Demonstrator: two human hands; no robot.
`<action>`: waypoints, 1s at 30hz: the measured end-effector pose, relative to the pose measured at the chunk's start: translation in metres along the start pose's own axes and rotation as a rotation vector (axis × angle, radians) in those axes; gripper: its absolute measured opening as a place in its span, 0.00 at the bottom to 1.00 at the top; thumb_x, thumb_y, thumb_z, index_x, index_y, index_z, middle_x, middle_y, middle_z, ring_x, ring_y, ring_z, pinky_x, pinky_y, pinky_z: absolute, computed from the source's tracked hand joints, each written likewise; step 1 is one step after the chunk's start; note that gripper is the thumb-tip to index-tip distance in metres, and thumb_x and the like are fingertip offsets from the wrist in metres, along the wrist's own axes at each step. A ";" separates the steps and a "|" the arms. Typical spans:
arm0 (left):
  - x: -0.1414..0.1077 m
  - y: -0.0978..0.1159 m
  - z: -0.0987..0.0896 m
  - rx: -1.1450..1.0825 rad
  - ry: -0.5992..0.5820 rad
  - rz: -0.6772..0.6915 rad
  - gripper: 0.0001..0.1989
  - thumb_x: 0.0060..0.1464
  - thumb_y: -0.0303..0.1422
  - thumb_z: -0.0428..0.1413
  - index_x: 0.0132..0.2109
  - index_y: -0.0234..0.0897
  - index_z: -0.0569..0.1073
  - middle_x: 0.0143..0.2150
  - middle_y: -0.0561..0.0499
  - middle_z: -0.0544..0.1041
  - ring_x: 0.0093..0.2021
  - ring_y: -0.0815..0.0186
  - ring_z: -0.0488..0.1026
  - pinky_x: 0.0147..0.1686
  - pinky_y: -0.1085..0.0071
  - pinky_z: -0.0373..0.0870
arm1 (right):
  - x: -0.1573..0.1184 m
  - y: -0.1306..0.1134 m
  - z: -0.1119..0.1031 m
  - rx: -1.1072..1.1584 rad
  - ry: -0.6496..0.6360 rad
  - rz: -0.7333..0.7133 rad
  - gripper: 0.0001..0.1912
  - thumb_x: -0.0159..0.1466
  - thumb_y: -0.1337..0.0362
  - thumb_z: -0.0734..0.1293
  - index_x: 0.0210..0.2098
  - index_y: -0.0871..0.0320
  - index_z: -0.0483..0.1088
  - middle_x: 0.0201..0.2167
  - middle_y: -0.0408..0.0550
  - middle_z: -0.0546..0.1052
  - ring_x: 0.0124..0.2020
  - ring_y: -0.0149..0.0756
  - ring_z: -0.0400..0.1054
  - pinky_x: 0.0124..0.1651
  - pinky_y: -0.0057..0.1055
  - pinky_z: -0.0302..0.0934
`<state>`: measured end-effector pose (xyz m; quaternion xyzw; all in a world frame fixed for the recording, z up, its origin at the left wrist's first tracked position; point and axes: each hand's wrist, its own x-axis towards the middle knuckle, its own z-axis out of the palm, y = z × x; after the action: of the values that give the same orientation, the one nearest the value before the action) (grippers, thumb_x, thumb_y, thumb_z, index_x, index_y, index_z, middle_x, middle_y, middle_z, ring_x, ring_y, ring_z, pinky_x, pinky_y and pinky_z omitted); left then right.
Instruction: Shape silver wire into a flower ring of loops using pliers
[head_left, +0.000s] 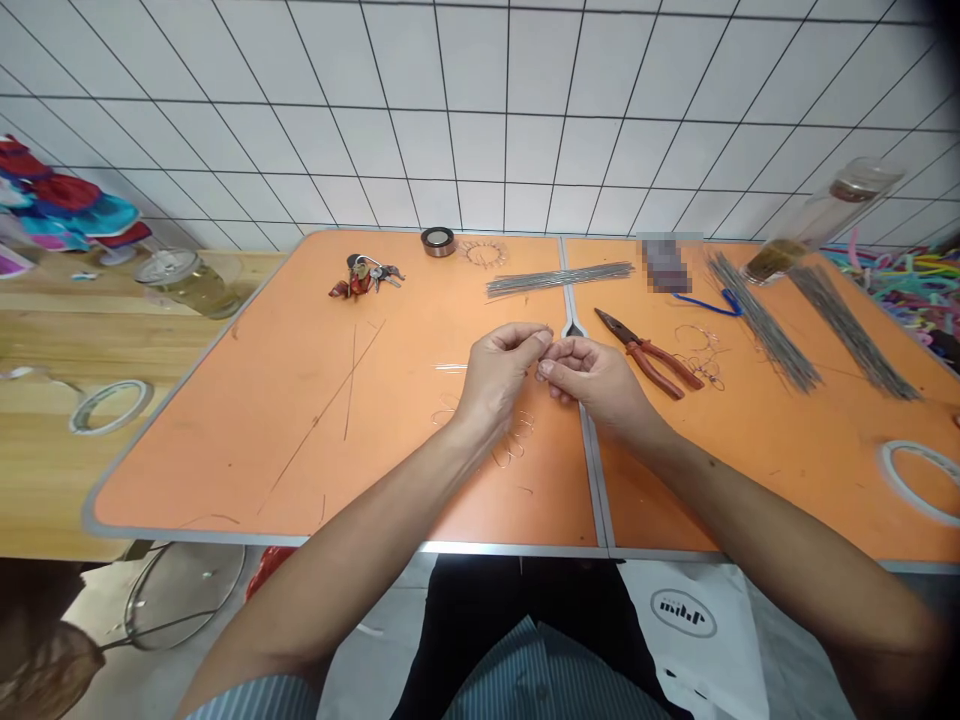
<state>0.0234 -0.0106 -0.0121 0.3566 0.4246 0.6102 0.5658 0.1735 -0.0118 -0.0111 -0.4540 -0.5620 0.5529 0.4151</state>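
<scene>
Over the middle of the orange table, my left hand and my right hand meet with fingertips pinched close together. What they hold between them is too small to make out. Bent thin wire loops lie on the table just below my left hand. Pliers with red handles rest to the right of my right hand, beside some curled wire. Beyond both hands, a bundle of straight wires lies across the table's seam.
Keys and a black tape roll lie at the back. Two more wire bundles, a tilted glass bottle and a white tape roll are right. A lidded jar stands left.
</scene>
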 end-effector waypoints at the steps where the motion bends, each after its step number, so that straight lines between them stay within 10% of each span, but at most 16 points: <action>1: -0.001 0.000 0.000 0.005 -0.007 -0.006 0.05 0.52 0.32 0.71 0.32 0.37 0.84 0.30 0.52 0.80 0.31 0.69 0.70 0.37 0.69 0.68 | -0.001 -0.001 0.000 -0.008 0.020 -0.006 0.12 0.59 0.59 0.80 0.36 0.55 0.75 0.26 0.40 0.76 0.27 0.30 0.68 0.32 0.30 0.62; 20: 0.014 0.006 -0.014 0.045 -0.173 -0.176 0.09 0.55 0.33 0.66 0.30 0.35 0.76 0.28 0.52 0.77 0.22 0.74 0.64 0.25 0.73 0.59 | -0.001 -0.008 -0.035 0.240 -0.143 0.092 0.12 0.62 0.57 0.79 0.43 0.55 0.83 0.33 0.43 0.79 0.29 0.29 0.68 0.33 0.29 0.65; 30: 0.011 0.010 -0.011 -0.064 -0.191 -0.383 0.09 0.54 0.28 0.66 0.28 0.34 0.74 0.25 0.53 0.73 0.20 0.76 0.63 0.22 0.76 0.58 | -0.005 -0.003 -0.030 -0.242 -0.001 -0.372 0.05 0.68 0.61 0.76 0.42 0.49 0.86 0.43 0.48 0.84 0.46 0.43 0.78 0.50 0.41 0.74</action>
<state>0.0087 -0.0014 -0.0076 0.3077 0.4096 0.4680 0.7201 0.2037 -0.0092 -0.0068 -0.3888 -0.6985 0.3954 0.4524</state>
